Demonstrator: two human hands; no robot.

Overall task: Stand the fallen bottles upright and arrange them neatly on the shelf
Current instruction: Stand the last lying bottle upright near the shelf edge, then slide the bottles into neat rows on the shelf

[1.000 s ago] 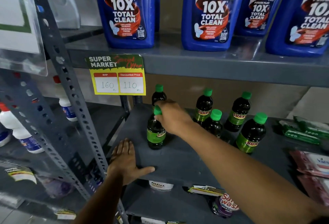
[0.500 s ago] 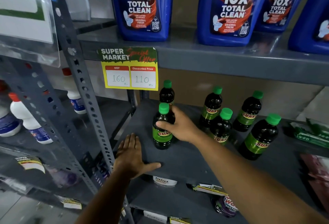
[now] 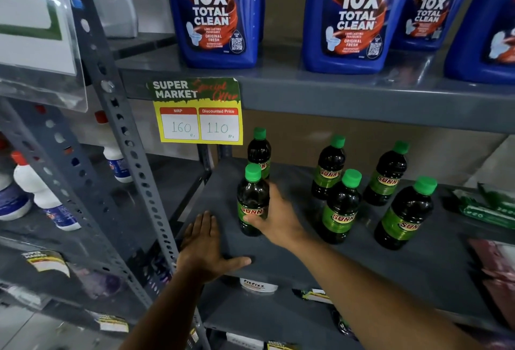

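Note:
Several dark bottles with green caps and green SUNNY labels stand upright on the grey middle shelf point(image 3: 348, 263). My right hand point(image 3: 274, 218) wraps the lower body of the front left bottle point(image 3: 252, 199), which stands upright. A second bottle point(image 3: 259, 152) stands right behind it. Further right stand a front middle bottle point(image 3: 340, 207), a front right bottle point(image 3: 405, 214) and two behind them, one point(image 3: 328, 168) on the left and one point(image 3: 387, 174) on the right. My left hand point(image 3: 204, 246) lies flat, fingers spread, on the shelf's front left corner.
Large blue Harpic bottles point(image 3: 217, 12) fill the shelf above, over a yellow price tag point(image 3: 198, 111). A perforated grey upright point(image 3: 122, 138) stands at left, with white red-capped bottles point(image 3: 41, 191) beyond. Green packets point(image 3: 485, 205) and pink packets point(image 3: 493, 263) lie at the right.
My right hand slid from the cap of the front left bottle down to its body. The left hand stayed flat on the shelf corner. The camera moved closer.

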